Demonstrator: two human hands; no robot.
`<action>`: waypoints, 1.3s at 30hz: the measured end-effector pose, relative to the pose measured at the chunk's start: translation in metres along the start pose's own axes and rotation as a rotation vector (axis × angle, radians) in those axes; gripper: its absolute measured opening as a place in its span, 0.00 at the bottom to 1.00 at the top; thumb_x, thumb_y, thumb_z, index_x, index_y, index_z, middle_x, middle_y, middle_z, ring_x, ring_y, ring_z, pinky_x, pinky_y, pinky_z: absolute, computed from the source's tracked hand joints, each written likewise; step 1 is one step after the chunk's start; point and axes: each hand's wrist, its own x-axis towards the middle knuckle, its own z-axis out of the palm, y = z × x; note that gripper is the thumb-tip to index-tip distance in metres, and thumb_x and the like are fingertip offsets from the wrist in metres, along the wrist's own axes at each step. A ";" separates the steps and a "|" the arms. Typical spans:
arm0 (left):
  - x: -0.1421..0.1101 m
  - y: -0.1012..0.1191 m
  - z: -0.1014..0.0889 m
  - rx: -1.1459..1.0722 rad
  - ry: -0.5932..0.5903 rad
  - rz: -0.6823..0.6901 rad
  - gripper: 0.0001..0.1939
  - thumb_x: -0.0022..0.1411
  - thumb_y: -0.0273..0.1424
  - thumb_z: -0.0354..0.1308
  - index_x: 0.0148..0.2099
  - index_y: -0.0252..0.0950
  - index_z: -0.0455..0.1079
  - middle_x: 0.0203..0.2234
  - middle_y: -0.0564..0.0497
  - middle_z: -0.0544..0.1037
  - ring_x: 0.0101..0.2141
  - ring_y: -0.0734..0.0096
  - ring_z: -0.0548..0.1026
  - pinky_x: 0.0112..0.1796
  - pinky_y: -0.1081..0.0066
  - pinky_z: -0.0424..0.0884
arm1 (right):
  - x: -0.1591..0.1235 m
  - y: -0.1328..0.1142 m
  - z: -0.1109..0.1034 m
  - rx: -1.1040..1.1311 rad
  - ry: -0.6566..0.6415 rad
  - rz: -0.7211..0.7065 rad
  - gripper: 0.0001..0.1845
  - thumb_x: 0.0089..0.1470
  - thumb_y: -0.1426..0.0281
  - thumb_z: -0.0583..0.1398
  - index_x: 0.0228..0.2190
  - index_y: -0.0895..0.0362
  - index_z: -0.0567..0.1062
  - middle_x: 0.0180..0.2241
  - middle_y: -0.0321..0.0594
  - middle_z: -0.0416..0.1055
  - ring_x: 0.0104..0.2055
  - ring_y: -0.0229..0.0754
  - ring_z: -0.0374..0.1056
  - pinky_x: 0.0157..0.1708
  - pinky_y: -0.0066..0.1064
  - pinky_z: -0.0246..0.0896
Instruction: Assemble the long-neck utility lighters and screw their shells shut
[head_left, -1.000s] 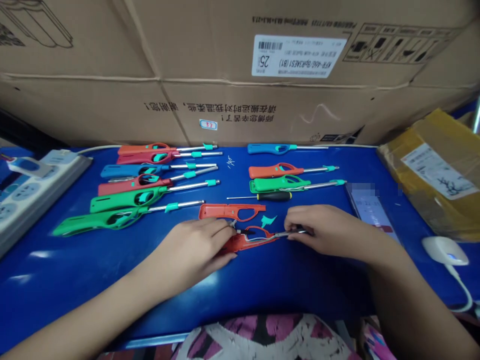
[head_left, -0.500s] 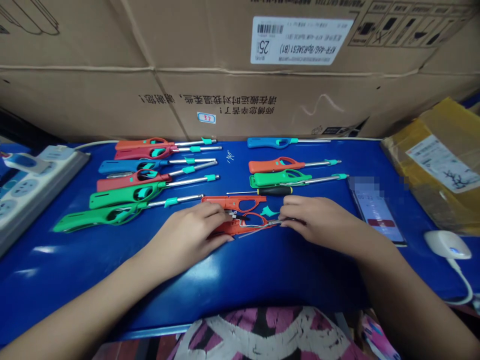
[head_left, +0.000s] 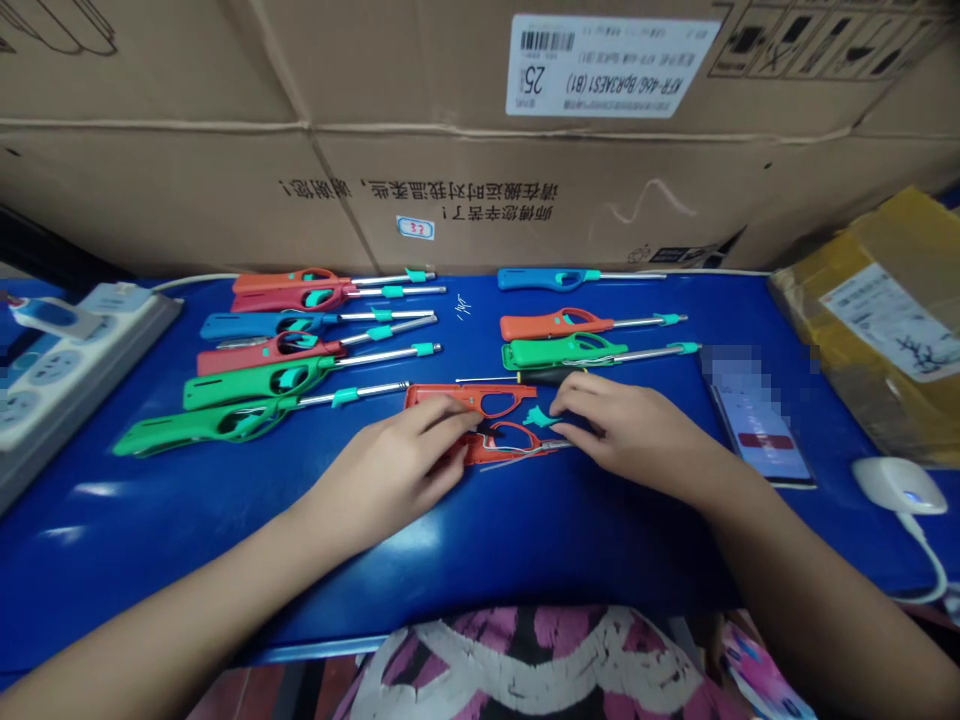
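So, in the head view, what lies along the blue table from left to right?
Power strip → green lighters → left hand → right hand → phone → white lamp.

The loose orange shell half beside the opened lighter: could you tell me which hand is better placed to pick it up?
Probably the left hand: its fingertips lie against the orange shell half, while the right hand rests at the opened lighter's metal tube end.

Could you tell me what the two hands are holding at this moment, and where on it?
Both hold the opened red lighter half: left hand presses its handle end, right hand pinches its metal tube end.
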 end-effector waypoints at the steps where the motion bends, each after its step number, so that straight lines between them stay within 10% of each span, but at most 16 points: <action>1: 0.000 0.000 0.003 -0.005 0.002 0.017 0.15 0.71 0.29 0.53 0.57 0.36 0.70 0.51 0.45 0.76 0.45 0.61 0.79 0.43 0.62 0.80 | 0.001 -0.001 0.001 -0.002 -0.023 0.005 0.06 0.66 0.68 0.56 0.39 0.54 0.74 0.44 0.38 0.72 0.41 0.42 0.71 0.37 0.34 0.62; 39: 0.003 0.000 0.015 -0.183 0.180 0.030 0.06 0.71 0.29 0.57 0.45 0.36 0.75 0.38 0.49 0.81 0.39 0.67 0.79 0.41 0.66 0.77 | 0.002 -0.010 0.016 -0.079 0.007 -0.306 0.17 0.71 0.66 0.48 0.39 0.56 0.75 0.40 0.40 0.73 0.34 0.38 0.66 0.29 0.32 0.50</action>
